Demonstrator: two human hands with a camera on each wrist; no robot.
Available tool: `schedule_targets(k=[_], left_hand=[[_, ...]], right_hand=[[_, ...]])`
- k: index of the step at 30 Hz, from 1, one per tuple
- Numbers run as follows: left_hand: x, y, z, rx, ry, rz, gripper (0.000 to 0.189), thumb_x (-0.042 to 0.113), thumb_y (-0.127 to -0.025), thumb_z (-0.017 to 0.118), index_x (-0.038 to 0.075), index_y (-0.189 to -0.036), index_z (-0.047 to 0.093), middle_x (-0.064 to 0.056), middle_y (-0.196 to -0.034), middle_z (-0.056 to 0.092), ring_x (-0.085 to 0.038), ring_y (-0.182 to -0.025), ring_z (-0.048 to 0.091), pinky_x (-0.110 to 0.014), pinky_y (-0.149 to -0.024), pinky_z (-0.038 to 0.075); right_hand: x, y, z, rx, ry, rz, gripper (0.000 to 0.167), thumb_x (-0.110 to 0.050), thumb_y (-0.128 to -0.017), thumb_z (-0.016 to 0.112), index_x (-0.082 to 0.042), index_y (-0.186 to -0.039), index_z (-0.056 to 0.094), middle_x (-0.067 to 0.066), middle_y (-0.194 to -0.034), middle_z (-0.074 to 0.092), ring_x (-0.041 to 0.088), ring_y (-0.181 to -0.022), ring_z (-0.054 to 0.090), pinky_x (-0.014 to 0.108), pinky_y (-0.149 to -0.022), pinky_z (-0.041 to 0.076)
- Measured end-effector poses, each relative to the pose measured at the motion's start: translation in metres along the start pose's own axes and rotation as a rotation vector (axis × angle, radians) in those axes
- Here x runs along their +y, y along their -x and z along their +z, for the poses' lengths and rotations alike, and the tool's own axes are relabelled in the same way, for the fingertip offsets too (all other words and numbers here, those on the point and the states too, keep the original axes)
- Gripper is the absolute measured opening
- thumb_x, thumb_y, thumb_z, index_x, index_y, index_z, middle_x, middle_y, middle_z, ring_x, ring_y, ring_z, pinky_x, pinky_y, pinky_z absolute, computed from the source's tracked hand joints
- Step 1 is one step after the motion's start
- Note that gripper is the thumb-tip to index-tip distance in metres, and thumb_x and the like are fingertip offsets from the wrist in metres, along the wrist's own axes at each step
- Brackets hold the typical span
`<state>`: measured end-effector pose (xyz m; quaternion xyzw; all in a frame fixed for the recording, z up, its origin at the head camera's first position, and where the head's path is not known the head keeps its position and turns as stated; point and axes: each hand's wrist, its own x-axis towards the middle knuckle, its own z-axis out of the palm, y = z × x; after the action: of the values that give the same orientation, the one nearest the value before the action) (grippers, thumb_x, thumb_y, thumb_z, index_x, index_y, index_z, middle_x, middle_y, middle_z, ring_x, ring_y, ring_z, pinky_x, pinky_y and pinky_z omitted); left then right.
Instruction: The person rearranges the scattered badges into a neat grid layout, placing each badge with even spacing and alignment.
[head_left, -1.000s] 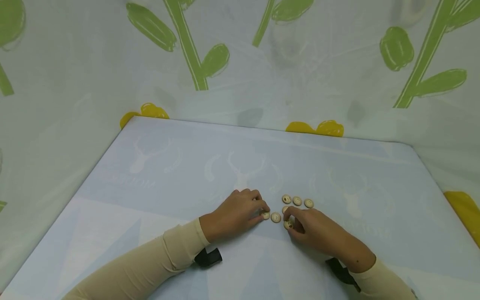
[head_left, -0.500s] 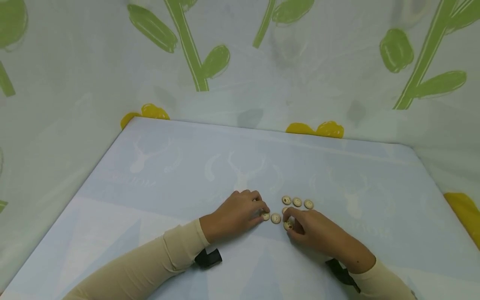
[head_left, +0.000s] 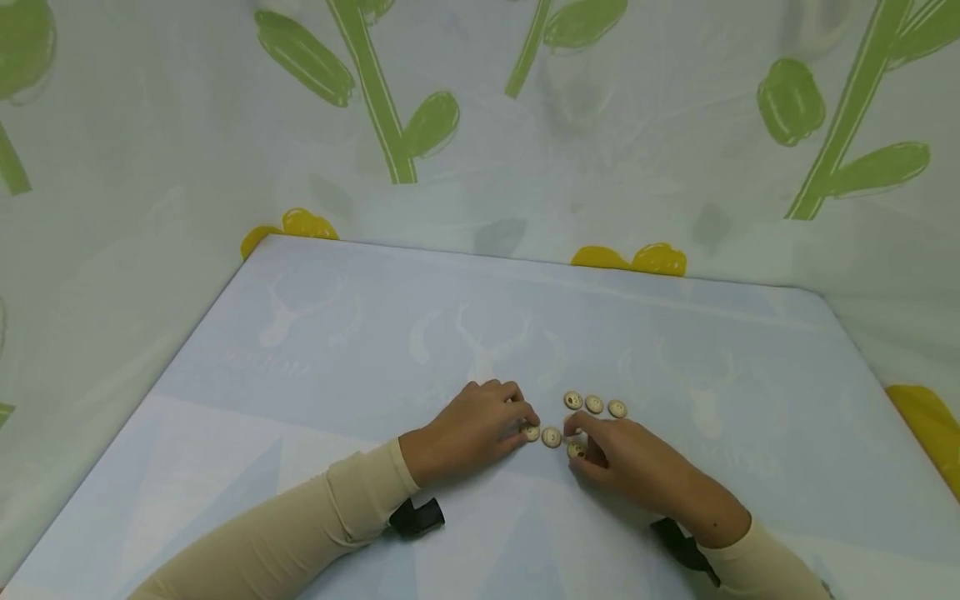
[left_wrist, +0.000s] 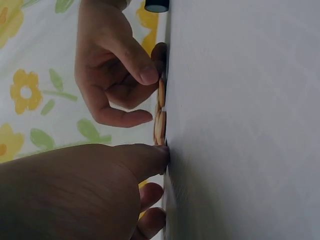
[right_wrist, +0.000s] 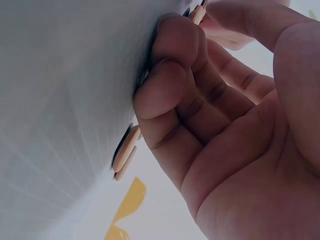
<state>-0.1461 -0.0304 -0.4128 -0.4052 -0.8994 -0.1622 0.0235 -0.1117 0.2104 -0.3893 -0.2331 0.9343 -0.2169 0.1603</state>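
In the head view, my left hand (head_left: pixel 472 429) pinches a round, pale wooden button (head_left: pixel 531 432) between thumb and index finger. Just right of it lies a second button (head_left: pixel 552 437). My right hand (head_left: pixel 637 467) is bent around another button with a dark mark (head_left: pixel 576 450), its index finger and thumb spread on either side. In the left wrist view, the right index fingertip (left_wrist: pixel 147 117) is raised off the tabletop, while the right thumb tip (left_wrist: pixel 149 75) is close to the buttons' edges (left_wrist: pixel 161 125). One more button beneath the right index finger is mostly hidden.
Behind the right hand, a short row holds a button with a dark spot (head_left: pixel 573 400), a middle button (head_left: pixel 594 404) and a right-hand button (head_left: pixel 617 408). The pale blue tabletop (head_left: pixel 360 333) ends at a curtain (head_left: pixel 480 150) printed with green leaves and yellow flowers.
The right hand's index finger and thumb have shifted slightly left and spread a little wider around the button with the dark mark. The left hand keeps its place.
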Motion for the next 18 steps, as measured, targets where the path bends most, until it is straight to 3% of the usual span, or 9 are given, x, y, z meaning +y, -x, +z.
schedule_targets(k=[8,14,18], left_hand=[[0.0021,0.0010,-0.0003,-0.013,-0.005,0.001,0.019,0.033,-0.095,0.070,0.027,-0.112,0.075,0.007,-0.104,0.067,-0.011,-0.092,0.061,-0.026,-0.069,0.041],[0.0015,0.0019,-0.0018,0.003,-0.018,0.006,0.019,0.033,-0.094,0.071,0.027,-0.112,0.075,0.007,-0.103,0.066,-0.011,-0.090,0.061,-0.025,-0.067,0.040],[0.0007,0.0016,-0.0005,0.002,-0.008,0.008,0.019,0.033,-0.094,0.070,0.026,-0.112,0.075,0.007,-0.103,0.066,-0.011,-0.090,0.061,-0.025,-0.067,0.040]], right_hand=[[-0.0024,0.0002,0.0032,-0.003,-0.005,-0.008,0.032,-0.017,-0.094,0.068,-0.019,-0.125,0.060,-0.014,-0.061,0.047,-0.002,-0.053,0.040,0.021,-0.050,0.037],[-0.0053,-0.0004,0.0023,0.031,0.076,-0.057,0.039,-0.019,-0.094,0.069,-0.020,-0.132,0.061,-0.016,-0.062,0.045,-0.003,-0.054,0.038,0.020,-0.052,0.036],[-0.0071,-0.0015,0.0012,0.030,0.104,-0.043,0.043,-0.020,-0.093,0.070,-0.020,-0.135,0.061,-0.017,-0.063,0.045,-0.003,-0.055,0.039,0.020,-0.054,0.036]])
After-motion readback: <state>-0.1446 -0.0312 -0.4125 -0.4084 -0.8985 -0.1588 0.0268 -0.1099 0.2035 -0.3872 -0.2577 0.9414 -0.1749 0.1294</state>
